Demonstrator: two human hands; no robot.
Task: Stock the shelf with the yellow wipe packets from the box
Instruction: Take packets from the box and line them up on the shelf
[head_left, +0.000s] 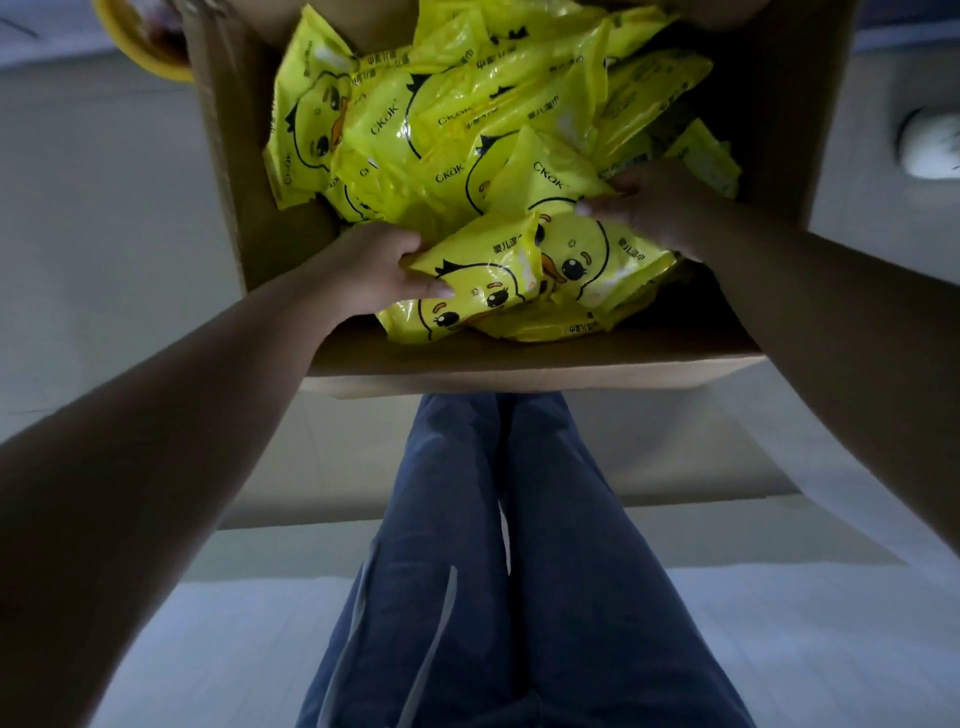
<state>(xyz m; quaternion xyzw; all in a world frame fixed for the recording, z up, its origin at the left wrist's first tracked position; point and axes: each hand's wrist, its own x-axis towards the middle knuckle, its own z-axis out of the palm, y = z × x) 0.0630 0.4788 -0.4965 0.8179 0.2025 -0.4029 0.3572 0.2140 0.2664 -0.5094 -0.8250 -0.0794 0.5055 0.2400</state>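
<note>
An open cardboard box (519, 364) sits on the floor in front of me, full of several yellow wipe packets (447, 130) printed with a duck face. Both my hands are inside it near the front wall. My left hand (379, 270) grips the left end of a small stack of packets (488, 270), thumb on top. My right hand (649, 208) holds the right side of the same bundle (608, 260), fingers curled over its upper edge. No shelf is in view.
My legs in blue trousers (519, 545) stand just behind the box. A yellow round rim (140, 52) shows at the box's far left corner. A white shoe (930, 145) lies on the pale floor to the right.
</note>
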